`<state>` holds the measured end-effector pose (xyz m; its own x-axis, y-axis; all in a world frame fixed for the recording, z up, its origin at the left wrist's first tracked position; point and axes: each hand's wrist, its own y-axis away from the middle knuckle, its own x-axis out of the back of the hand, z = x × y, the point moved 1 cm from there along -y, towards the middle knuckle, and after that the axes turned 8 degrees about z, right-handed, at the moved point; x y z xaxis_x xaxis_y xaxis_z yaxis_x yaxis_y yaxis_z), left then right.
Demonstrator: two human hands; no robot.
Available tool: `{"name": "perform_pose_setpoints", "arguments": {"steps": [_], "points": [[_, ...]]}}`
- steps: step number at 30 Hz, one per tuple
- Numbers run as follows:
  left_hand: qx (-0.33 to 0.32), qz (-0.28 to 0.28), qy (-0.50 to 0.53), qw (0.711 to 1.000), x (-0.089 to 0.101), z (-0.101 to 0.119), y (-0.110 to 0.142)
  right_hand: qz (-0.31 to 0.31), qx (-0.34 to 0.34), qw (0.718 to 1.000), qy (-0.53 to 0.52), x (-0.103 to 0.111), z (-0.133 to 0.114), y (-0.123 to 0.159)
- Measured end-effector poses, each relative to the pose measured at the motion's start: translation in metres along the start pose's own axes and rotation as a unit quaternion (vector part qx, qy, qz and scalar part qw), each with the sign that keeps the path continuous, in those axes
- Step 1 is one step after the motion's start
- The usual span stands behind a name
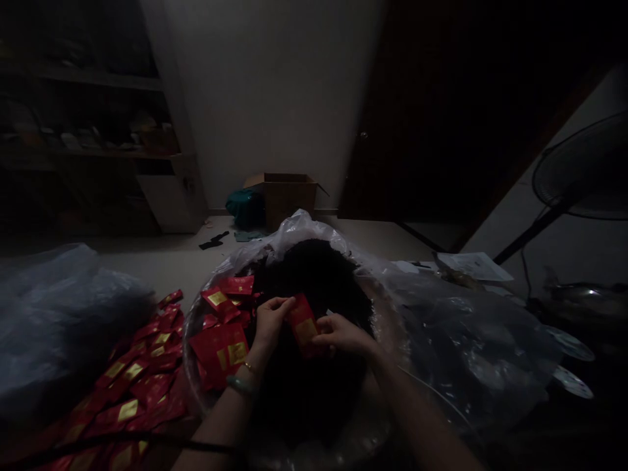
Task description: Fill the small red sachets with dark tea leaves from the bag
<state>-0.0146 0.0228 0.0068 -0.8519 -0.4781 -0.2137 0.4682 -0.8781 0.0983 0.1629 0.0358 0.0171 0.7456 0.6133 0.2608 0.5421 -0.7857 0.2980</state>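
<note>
Between my two hands is a small red packet [303, 322] with a gold patch, held over a dark loose heap [318, 268]. My left hand [269, 322] pinches its upper left corner, and a green bangle and a thin gold bracelet circle that wrist. At its lower right edge my right hand [342, 333] grips the packet, and a small pale tip shows by the fingers; what it belongs to is hidden. The heap fills a wide round container lined with clear plastic [300, 226]. More red packets [220, 350] lie inside it on the left.
Many red and gold packets [132, 373] are piled left of the container, beside a large plastic bag [63, 320]. Clear plastic sheeting [471, 327] spreads to the right. A cardboard box [290, 196] stands by the wall, and a fan [583, 170] at the right.
</note>
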Motion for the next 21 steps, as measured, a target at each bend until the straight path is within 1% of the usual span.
{"name": "perform_pose_setpoints", "arguments": {"steps": [2, 6, 8, 10, 11, 12, 14, 15, 16, 17, 18, 19, 20, 21], "points": [[0.002, 0.002, 0.013, 1.000, -0.001, -0.003, -0.001, 0.007, -0.003, 1.000, 0.010, 0.002, -0.001, 0.000], [-0.002, -0.020, 0.005, 1.000, -0.001, -0.011, -0.005, 0.011, -0.004, 1.000, -0.009, 0.009, -0.001, 0.002], [-0.015, -0.011, -0.029, 0.999, 0.000, -0.014, -0.009, 0.028, -0.011, 0.999, -0.020, 0.018, 0.001, 0.002], [-0.057, 0.011, -0.102, 0.993, 0.002, -0.016, -0.012, 0.072, -0.014, 0.997, -0.017, 0.032, 0.005, 0.003], [-0.087, 0.016, -0.160, 0.983, 0.003, -0.016, -0.012, 0.105, -0.013, 0.994, -0.009, 0.040, 0.007, 0.003], [-0.117, 0.013, -0.228, 0.967, 0.004, -0.016, -0.012, 0.146, -0.012, 0.989, 0.002, 0.049, 0.008, 0.003], [-0.157, -0.014, -0.364, 0.918, 0.005, -0.016, -0.009, 0.229, -0.015, 0.973, 0.034, 0.061, 0.008, 0.004], [-0.164, -0.034, -0.418, 0.893, 0.004, -0.016, -0.007, 0.263, -0.017, 0.963, 0.047, 0.064, 0.006, 0.006], [-0.166, -0.051, -0.456, 0.873, 0.004, -0.016, -0.004, 0.283, -0.013, 0.958, 0.050, 0.063, 0.002, 0.008], [-0.167, -0.060, -0.479, 0.860, 0.003, -0.016, -0.001, 0.286, -0.001, 0.957, 0.039, 0.059, -0.004, 0.011], [-0.167, -0.059, -0.488, 0.855, 0.002, -0.015, 0.002, 0.271, 0.018, 0.962, 0.017, 0.051, -0.011, 0.015], [-0.166, -0.050, -0.487, 0.856, 0.002, -0.013, 0.004, 0.226, 0.055, 0.972, -0.027, 0.041, -0.019, 0.019], [-0.166, -0.035, -0.481, 0.860, 0.002, -0.011, 0.005, 0.168, 0.088, 0.978, -0.082, 0.030, -0.028, 0.023], [-0.166, -0.019, -0.472, 0.865, 0.003, -0.008, 0.006, 0.092, 0.110, 0.981, -0.128, 0.019, -0.035, 0.027]]}}
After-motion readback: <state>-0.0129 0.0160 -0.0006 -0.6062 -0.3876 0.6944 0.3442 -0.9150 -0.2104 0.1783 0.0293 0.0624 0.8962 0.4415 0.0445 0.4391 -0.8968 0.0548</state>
